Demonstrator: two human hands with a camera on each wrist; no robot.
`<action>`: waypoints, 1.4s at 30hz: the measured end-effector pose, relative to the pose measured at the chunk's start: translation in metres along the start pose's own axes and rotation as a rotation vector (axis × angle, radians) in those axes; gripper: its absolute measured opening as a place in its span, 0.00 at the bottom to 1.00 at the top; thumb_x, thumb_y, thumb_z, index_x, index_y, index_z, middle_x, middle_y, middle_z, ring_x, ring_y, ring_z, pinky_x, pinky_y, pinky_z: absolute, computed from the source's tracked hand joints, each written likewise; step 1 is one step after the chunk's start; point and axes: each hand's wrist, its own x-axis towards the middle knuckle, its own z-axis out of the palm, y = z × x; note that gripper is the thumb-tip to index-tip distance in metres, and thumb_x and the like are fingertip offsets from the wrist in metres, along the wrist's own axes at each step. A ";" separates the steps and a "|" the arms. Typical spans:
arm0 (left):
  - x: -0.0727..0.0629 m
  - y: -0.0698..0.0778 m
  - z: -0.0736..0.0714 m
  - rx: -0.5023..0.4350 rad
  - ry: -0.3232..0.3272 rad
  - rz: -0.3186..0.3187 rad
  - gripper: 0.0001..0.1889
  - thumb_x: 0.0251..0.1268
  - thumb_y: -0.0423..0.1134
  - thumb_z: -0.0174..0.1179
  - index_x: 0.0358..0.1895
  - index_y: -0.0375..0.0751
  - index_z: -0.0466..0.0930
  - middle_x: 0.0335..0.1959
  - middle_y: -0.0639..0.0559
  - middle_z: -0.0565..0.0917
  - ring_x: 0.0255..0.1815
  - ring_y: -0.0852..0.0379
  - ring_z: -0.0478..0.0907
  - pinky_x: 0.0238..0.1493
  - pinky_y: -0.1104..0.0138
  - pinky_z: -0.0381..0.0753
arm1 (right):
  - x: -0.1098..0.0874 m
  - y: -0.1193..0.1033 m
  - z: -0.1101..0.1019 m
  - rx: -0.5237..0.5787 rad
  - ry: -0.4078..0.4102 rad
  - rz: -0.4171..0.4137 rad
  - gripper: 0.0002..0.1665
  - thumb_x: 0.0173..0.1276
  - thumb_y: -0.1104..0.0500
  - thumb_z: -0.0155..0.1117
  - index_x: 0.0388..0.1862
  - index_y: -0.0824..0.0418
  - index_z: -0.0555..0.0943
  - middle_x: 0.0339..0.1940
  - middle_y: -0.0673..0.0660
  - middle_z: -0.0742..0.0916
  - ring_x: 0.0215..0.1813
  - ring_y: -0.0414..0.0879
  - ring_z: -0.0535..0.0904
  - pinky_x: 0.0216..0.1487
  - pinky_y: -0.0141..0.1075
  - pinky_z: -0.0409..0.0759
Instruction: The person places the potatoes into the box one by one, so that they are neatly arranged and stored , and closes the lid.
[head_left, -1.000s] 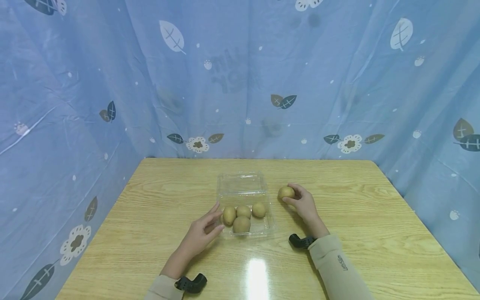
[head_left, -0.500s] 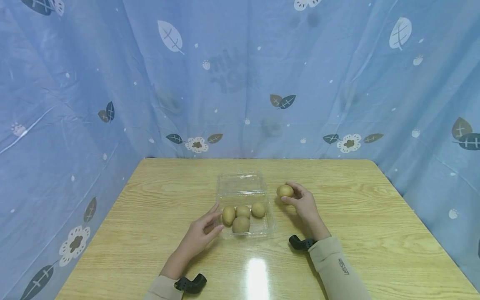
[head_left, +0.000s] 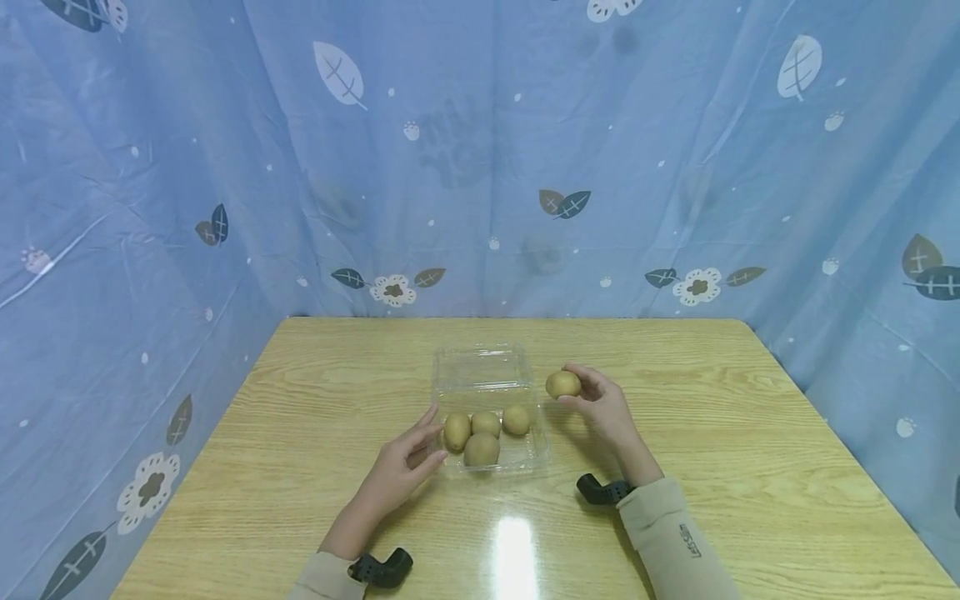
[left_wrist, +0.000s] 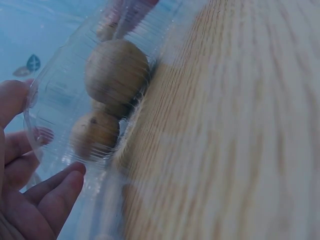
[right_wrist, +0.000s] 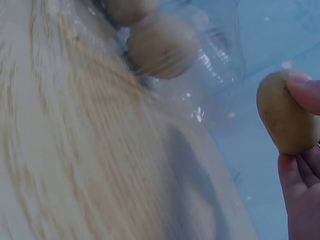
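Observation:
In the head view, a clear plastic clamshell box (head_left: 525,454) stands with its lid (head_left: 482,367) folded back. Several potatoes (head_left: 482,449) lie inside, one of them at the right (head_left: 516,420). My left hand (head_left: 405,462) is at the box's left side, its loosely bent fingers touching the rim; the left wrist view shows these fingertips (left_wrist: 75,172) against the clear plastic. Right of the box, my right hand (head_left: 606,410) pinches another potato (head_left: 562,385) between thumb and fingers, raised off the table. That held potato (right_wrist: 285,115) looks smooth and tan in the right wrist view.
A wooden table (head_left: 337,375) carries everything. Blue patterned curtains (head_left: 465,167) hang behind it and at both sides. Black wrist mounts (head_left: 382,568) sit on both forearms. Glare (head_left: 514,550) shows near the front of the table.
My right hand has moved slightly left, toward the box, with the potato in its fingers. The left hand and the box stay in place.

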 end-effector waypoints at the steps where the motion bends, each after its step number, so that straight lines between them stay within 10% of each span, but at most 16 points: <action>1: 0.000 0.000 0.000 0.001 0.001 0.000 0.22 0.67 0.34 0.58 0.60 0.25 0.70 0.74 0.37 0.55 0.65 0.37 0.67 0.59 0.55 0.76 | -0.001 -0.001 0.001 0.006 -0.011 -0.007 0.37 0.59 0.56 0.71 0.67 0.60 0.70 0.65 0.59 0.75 0.63 0.52 0.73 0.55 0.23 0.76; 25: -0.001 0.004 -0.001 0.005 -0.003 0.006 0.22 0.67 0.34 0.57 0.60 0.25 0.70 0.73 0.36 0.56 0.65 0.38 0.67 0.59 0.54 0.76 | -0.011 -0.027 0.022 -0.001 -0.414 -0.171 0.33 0.58 0.66 0.70 0.63 0.66 0.72 0.66 0.66 0.73 0.66 0.58 0.71 0.64 0.32 0.75; 42: 0.001 -0.030 0.005 0.022 0.015 0.016 0.24 0.67 0.46 0.58 0.61 0.36 0.73 0.75 0.48 0.57 0.66 0.44 0.68 0.60 0.63 0.77 | -0.008 -0.034 0.030 -0.162 -0.652 -0.238 0.32 0.59 0.66 0.67 0.63 0.69 0.71 0.63 0.67 0.76 0.67 0.58 0.70 0.68 0.39 0.72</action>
